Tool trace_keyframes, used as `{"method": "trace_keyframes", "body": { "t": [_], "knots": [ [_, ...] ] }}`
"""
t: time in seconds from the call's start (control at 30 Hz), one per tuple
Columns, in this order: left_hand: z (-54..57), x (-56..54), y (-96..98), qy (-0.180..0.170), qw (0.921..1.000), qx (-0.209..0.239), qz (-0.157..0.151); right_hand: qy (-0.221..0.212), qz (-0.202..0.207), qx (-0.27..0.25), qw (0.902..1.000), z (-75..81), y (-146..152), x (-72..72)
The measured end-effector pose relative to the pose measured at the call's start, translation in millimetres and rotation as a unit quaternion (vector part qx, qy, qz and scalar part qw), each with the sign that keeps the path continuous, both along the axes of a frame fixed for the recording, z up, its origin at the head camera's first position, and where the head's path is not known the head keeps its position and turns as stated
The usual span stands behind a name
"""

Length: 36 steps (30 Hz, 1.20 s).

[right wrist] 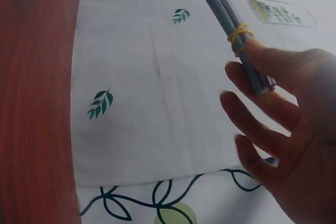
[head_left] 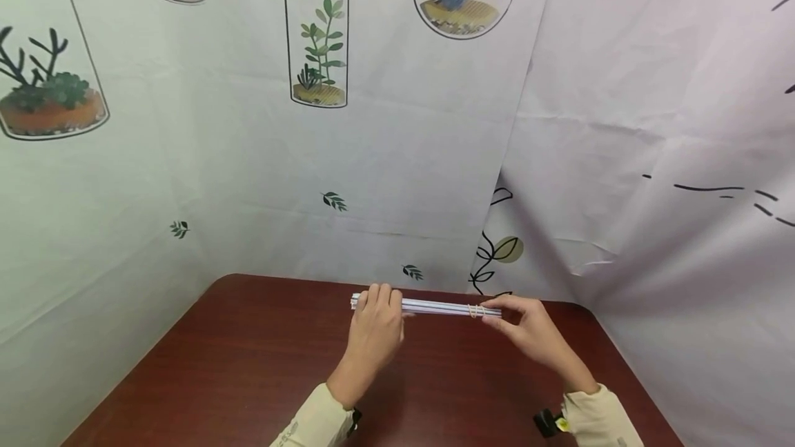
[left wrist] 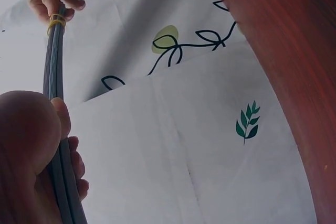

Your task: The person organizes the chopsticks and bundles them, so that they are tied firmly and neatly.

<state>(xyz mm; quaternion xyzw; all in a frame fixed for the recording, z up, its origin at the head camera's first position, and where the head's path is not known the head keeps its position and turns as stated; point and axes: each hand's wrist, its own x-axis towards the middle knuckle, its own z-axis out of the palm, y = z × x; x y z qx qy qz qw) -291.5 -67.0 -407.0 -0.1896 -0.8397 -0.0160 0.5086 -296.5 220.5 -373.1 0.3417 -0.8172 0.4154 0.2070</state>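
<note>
Stick bundle [head_left: 435,307] is spanning the gap between both hands

At the left, the left hand [head_left: 377,326] is gripping the bundle near its left end, fingers and thumb curling round it, a short stub showing beyond. From that grip the long axis is running sideways to the right, dipping slightly, over the far part of the brown table [head_left: 248,350]. Toward the right end a yellow rubber band [head_left: 475,310] is circling the bundle, well apart from the left grip. Nearer to it, the right hand [head_left: 534,330] is pinching the banded end between thumb and forefinger, its other fingers spreading apart; how firmly, I cannot tell.
</note>
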Motion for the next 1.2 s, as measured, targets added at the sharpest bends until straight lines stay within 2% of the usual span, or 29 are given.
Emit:
{"method": "trace_keyframes", "body": {
  "t": [0.1,0.2,0.27,0.33,0.43,0.57,0.67,0.77,0.9,0.97,1.13,1.2],
  "knots": [
    [0.3,0.8,4.3,0.008,0.9999,-0.008,-0.009,0.105,0.004,0.015,0.9943,-2.1,-11,-1.6],
    [0.8,1.7,10.6,0.023,0.9993,-0.024,-0.019,0.205,-0.003,0.061,0.9769,-3.1,-26,-1.5],
    [1.2,2.6,13.6,0.025,0.9991,-0.029,-0.02,0.24,-0.016,0.09,0.9666,-2.3,-34,-0.8],
    [1.3,3.0,14.8,0.017,0.9994,-0.024,-0.016,0.245,-0.032,0.103,0.9634,-1.0,-36,0.2],
    [1.8,3.0,13.4,-0.001,0.9999,-0.011,-0.009,0.223,-0.042,0.102,0.9685,2.8,-31,2.1],
    [2.7,2.4,10.3,-0.011,0.9999,-0.006,-0.002,0.226,-0.057,0.11,0.9664,4.9,-19,3.3],
    [3.1,2.4,9.8,-0.007,1.0,-0.005,0.0,0.252,-0.05,0.107,0.9605,3.8,-18,1.3],
    [4.1,3.7,12.8,0.005,0.9999,-0.006,-0.009,0.293,-0.03,0.102,0.9502,2.9,-26,-1.1],
    [7.3,6.5,19.5,0.011,0.9997,-0.015,-0.016,0.334,-0.036,0.116,0.9347,2.3,-37,-0.8],
    [8.3,7.5,21.2,0.004,0.9998,-0.017,-0.013,0.329,-0.046,0.126,0.9347,3.1,-40,0.2],
    [6.3,6.2,18.4,-0.012,0.9999,-0.002,0.001,0.296,-0.062,0.132,0.9439,8.0,-37,2.7],
    [4.9,4.6,16.5,-0.009,1.0,0.003,0.001,0.304,-0.061,0.138,0.9406,9.5,-35,2.7]
  ]
}}
